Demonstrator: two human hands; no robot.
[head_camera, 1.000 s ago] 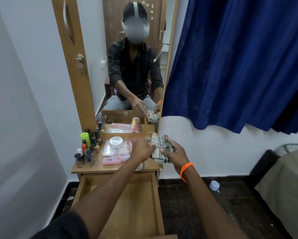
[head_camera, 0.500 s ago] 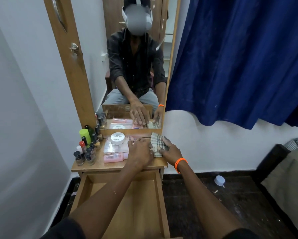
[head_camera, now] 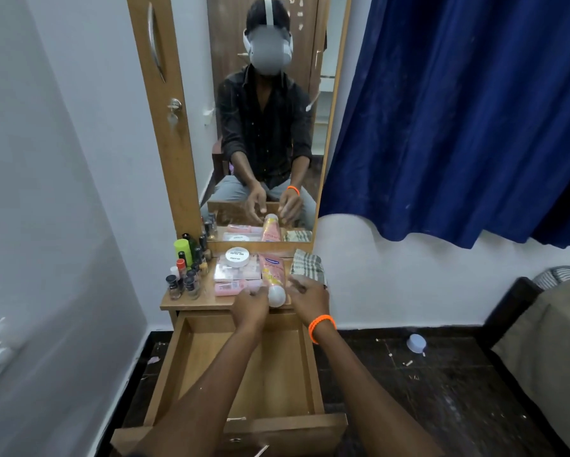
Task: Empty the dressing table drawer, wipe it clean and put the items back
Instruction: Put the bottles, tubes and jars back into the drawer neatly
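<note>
The wooden drawer (head_camera: 169, 374) is pulled out and its inside is bare. My left hand (head_camera: 251, 305) and my right hand (head_camera: 310, 295) hover over the front of the dressing table top (head_camera: 194, 303), fingers apart, on either side of the white cap of a pink tube (head_camera: 272, 273) that lies flat. Neither hand holds anything. A folded checked cloth (head_camera: 307, 264) rests at the back right corner of the top. A round white jar (head_camera: 238, 257) sits on a clear case (head_camera: 240, 272), with a pink case (head_camera: 230, 287) in front of it.
Several small nail polish bottles (head_camera: 186, 282) and a green bottle (head_camera: 182, 248) crowd the top's left side. The mirror (head_camera: 267, 127) stands behind. A blue curtain (head_camera: 442, 127) hangs at right. A bed (head_camera: 557, 341) and a small white cap (head_camera: 416, 343) are on the right.
My right hand has let go of the checked cloth, which now lies on the back right of the top. Both hands have drawn back toward the front edge beside the pink tube.
</note>
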